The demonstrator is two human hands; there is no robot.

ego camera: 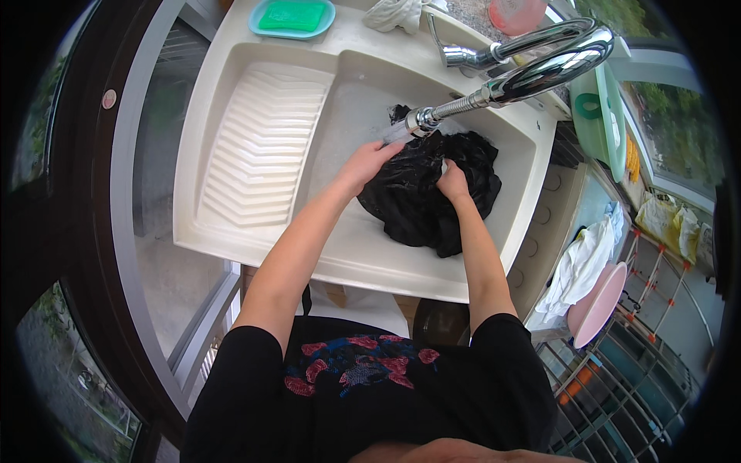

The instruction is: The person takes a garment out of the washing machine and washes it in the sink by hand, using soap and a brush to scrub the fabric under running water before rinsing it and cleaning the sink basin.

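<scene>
A wet black cloth garment (417,202) lies bunched in the basin of a cream laundry sink (336,231). Gripping its left upper part is my left hand (366,165), just below the faucet's spray head (421,121); the fingertips are hidden in the folds. Water runs from the spray head onto the cloth beside that hand. My right hand (454,180) pinches the garment near its middle, its fingers partly buried. A small white bit shows at its thumb, too small to identify.
A ribbed washboard (260,150) fills the sink's left side. Green soap (292,15) sits in a blue dish (330,22) on the rim. The chrome faucet (544,66) arches over from the right. A pink basin (599,307) and white cloth (582,260) are at right.
</scene>
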